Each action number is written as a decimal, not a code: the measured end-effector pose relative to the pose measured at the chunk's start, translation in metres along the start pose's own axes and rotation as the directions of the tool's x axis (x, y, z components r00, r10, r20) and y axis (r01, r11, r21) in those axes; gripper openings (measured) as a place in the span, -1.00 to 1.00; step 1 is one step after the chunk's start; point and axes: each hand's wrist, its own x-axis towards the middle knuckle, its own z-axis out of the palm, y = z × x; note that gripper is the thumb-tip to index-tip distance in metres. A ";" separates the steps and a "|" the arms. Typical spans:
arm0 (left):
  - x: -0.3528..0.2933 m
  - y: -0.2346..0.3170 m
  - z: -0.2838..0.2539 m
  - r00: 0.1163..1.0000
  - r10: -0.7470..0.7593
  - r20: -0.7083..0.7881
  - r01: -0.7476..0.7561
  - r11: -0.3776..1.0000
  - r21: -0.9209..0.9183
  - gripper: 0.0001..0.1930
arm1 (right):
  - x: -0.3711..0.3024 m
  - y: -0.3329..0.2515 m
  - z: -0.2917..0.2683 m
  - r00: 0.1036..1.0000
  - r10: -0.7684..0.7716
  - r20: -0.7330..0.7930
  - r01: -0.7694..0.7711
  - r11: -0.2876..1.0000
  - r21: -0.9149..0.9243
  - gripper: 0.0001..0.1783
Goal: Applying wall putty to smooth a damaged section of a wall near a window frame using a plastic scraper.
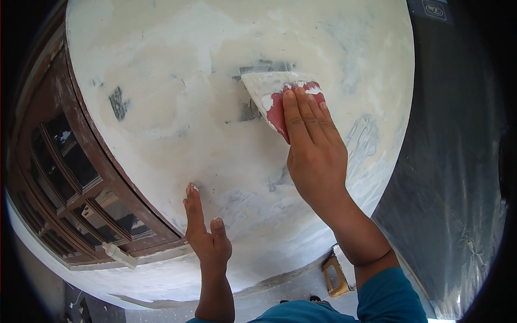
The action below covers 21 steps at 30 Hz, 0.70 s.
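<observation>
A red putty spreader [276, 112], its blade coated with white putty, lies nearly flat against the off-white wall [161, 70]. My right hand [318, 148] grips it, with the fingers stretched along its back and the thumb hidden behind. Dark grey patches show through the wall just above and to the left of the blade. Lower and to the left, my left hand [209, 234] is held up close to the wall with fingers extended and thumb apart. White putty sticks to its fingertips, and nothing is in it. Whether those fingertips touch the wall, I cannot tell.
A brown wooden window [81, 194] with glass panes is set in the wall on the left. From its lower edge sticks out a white piece [118, 254]. Dark plastic sheeting [441, 177] hangs at the right. Below my right forearm stands a tan-framed object [336, 280] on the floor.
</observation>
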 end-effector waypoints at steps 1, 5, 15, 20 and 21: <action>0.000 0.001 0.002 1.000 -0.001 -0.003 0.001 1.000 -0.004 -0.21 | 0.009 0.004 0.009 1.000 -0.003 -0.018 0.002 0.999 -0.039 -0.43; 0.001 0.003 0.004 1.000 -0.015 -0.008 0.015 1.000 0.001 -0.21 | -0.033 -0.012 0.036 0.977 -0.085 0.197 0.108 0.988 -0.109 -0.49; 0.000 0.010 0.008 0.999 -0.033 -0.006 0.034 0.998 0.045 -0.20 | 0.000 0.001 0.008 1.000 -0.019 0.015 0.019 1.000 0.004 -0.43; 0.000 0.008 0.005 0.999 -0.035 0.016 0.034 0.997 0.076 -0.19 | -0.062 -0.014 0.026 0.966 -0.105 0.236 0.103 0.995 0.019 -0.41; -0.002 0.008 0.003 0.999 -0.038 0.017 0.037 0.996 0.083 -0.19 | -0.060 -0.015 0.010 0.959 -0.090 0.268 0.077 0.995 0.058 -0.42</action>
